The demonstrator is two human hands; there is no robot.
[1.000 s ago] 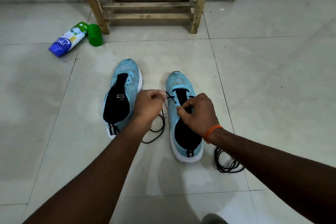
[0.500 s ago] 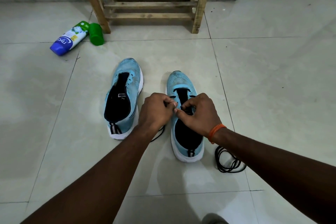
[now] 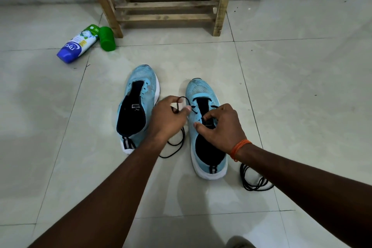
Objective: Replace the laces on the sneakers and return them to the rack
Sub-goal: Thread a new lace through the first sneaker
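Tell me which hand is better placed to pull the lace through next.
Probably left. The left hand pinches the black lace just beside the sneaker being laced, so it can draw the lace out; the right hand pinches that sneaker's eyelet edge, seemingly steadying it.

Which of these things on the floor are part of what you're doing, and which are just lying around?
Part of the job: left sneaker, right sneaker pinched by the right hand, black lace gripped by the left hand, coiled lace, wooden rack.
Lying about: bottle, green cap.
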